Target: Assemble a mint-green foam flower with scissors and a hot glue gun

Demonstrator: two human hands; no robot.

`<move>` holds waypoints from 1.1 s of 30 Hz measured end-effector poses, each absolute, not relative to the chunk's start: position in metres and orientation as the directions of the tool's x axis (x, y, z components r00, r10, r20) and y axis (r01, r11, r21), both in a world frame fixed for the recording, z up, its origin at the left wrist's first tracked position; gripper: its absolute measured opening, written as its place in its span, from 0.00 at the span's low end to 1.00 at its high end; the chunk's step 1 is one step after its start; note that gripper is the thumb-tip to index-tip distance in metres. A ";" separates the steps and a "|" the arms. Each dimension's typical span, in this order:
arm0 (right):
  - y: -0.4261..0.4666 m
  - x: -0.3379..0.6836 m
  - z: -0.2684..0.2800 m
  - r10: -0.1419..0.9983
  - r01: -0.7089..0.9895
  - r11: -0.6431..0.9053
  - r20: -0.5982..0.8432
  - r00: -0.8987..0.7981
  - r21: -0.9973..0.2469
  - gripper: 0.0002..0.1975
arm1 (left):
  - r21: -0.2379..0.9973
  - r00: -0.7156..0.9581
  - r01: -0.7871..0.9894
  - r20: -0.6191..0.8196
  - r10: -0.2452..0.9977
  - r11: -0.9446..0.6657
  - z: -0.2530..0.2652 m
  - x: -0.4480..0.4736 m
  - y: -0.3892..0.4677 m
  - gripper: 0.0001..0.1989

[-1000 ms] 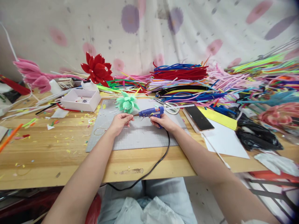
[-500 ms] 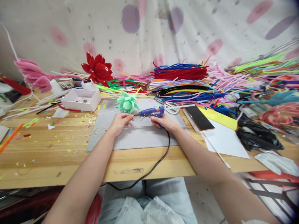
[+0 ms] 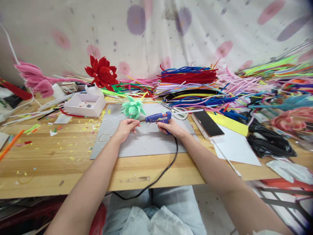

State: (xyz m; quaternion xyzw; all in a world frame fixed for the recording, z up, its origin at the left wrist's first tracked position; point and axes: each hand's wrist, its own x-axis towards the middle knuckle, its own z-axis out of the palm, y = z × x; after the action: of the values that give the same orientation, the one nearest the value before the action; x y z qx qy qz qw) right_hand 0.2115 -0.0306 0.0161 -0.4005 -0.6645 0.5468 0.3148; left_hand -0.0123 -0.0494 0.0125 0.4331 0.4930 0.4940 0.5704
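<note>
My right hand point(image 3: 170, 126) is wrapped round the handle of a blue hot glue gun point(image 3: 158, 117), with a white glue stick point(image 3: 193, 111) sticking out of its back end. The gun's nozzle points left, right at the fingertips of my left hand point(image 3: 127, 128). Those fingers are pinched together, and whatever they hold is too small to make out. Just behind my hands, a mint-green flower point(image 3: 133, 107) of fuzzy petals rests on the grey cutting mat point(image 3: 146, 143). A black cord point(image 3: 168, 166) hangs from the gun over the table edge.
Scissors point(image 3: 179, 113) lie behind the gun. A white box point(image 3: 85, 106) and a red fuzzy flower point(image 3: 101, 72) stand back left. Bundles of coloured pipe cleaners point(image 3: 188, 76) line the back. To the right are a phone point(image 3: 209, 123), white paper point(image 3: 234, 147) and a black plastic bag point(image 3: 271, 143).
</note>
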 end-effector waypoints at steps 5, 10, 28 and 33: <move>-0.031 0.211 0.018 0.878 0.181 0.074 -0.022 -0.479 -0.981 0.19 | 0.978 0.019 -0.151 -0.139 0.990 0.141 0.013 -0.012 -0.050 0.19; -0.031 0.212 0.017 0.873 0.167 0.079 -0.013 -0.488 -0.983 0.19 | 0.978 0.028 -0.158 -0.136 0.990 0.138 0.012 -0.013 -0.049 0.18; -0.029 0.213 0.016 0.861 0.166 0.086 -0.011 -0.508 -0.982 0.19 | 0.982 0.017 -0.130 -0.134 0.991 0.135 0.012 -0.013 -0.049 0.18; -0.029 0.213 0.015 0.865 0.169 0.087 -0.010 -0.502 -0.982 0.19 | 0.980 0.013 -0.147 -0.136 0.991 0.136 0.011 -0.012 -0.049 0.19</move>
State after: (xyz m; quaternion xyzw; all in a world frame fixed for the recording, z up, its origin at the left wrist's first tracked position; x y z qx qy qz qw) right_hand 0.2130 -0.0288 0.0146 -0.3875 -0.6668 0.5537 0.3141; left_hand -0.0123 -0.0488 0.0113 0.4270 0.4941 0.4994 0.5693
